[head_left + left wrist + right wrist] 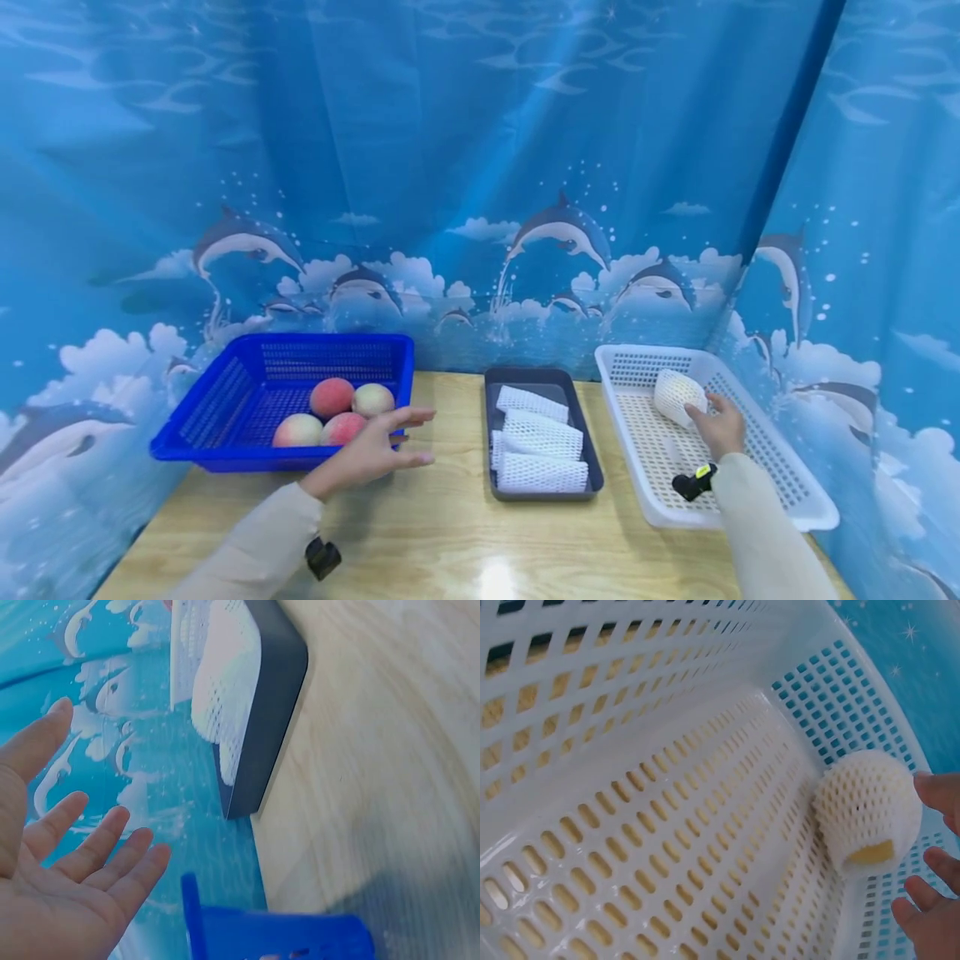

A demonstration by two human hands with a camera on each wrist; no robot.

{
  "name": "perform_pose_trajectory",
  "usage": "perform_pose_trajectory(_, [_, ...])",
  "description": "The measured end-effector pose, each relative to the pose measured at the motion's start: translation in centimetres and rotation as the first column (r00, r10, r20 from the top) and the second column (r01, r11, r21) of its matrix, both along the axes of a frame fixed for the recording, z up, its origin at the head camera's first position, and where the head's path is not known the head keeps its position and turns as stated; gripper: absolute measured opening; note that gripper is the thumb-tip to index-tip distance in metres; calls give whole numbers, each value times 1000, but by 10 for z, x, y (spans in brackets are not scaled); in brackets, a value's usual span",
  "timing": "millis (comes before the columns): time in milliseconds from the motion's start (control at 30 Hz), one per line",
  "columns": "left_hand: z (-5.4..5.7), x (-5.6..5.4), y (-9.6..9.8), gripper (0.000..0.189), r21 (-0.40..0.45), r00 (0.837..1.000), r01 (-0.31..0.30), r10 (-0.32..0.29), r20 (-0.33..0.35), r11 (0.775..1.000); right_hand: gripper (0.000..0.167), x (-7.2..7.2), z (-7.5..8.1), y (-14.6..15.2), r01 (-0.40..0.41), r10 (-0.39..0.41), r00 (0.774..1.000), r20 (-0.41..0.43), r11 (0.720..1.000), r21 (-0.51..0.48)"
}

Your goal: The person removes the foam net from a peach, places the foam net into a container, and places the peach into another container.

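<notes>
In the head view, a peach in a white foam net [679,398] lies at the far end of the white basket [651,508]. My right hand [722,427] is right beside it. In the right wrist view, the thumb tip [924,787] overlaps the edge of the netted peach [870,814], and the other fingers are spread apart below it. My left hand [367,454] hovers by the near right corner of the blue basket [225,454], fingers extended and holding nothing. Several bare peaches [332,397] sit in that basket. The left wrist view shows the left palm [67,900] and spread fingers.
Between the baskets, a dark grey tray [544,495] holds several white foam net sleeves [542,435]. All three containers stand on a light wooden table [450,533]. A blue dolphin-print curtain [450,167] hangs behind and along the right side.
</notes>
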State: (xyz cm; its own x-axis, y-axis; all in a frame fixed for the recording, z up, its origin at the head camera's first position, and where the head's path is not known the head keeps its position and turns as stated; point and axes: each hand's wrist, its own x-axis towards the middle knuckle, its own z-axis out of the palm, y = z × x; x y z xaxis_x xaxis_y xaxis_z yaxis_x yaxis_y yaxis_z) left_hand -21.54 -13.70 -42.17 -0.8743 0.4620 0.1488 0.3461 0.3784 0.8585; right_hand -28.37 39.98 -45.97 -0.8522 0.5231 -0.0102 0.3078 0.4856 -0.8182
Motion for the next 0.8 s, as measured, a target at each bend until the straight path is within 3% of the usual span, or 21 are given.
perform_pose_trajectory(100, [-5, 2, 5, 66, -2, 1000, 19, -19, 14, 1000, 66, 1, -5, 3, 8, -7, 999, 40, 1000, -21])
perform_pose_trajectory(267, [-9, 4, 7, 65, -29, 1000, 0, 1, 30, 1000, 69, 0, -9, 6, -5, 6, 999, 44, 1000, -22])
perform_pose_trajectory(500, [-11, 7, 10, 66, -35, 996, 32, -29, 85, 999, 74, -1, -12, 7, -60, 48, 990, 131, 994, 93])
perform_pose_trajectory(700, [-8, 12, 9, 60, 1, 993, 102, -102, 59, 995, 69, -8, -17, 4, -25, 15, 992, 129, 997, 77])
perform_pose_trajectory(800, [-7, 14, 8, 59, 2, 993, 107, -107, 49, 994, 64, -9, -21, 3, -4, -4, 994, 111, 997, 73])
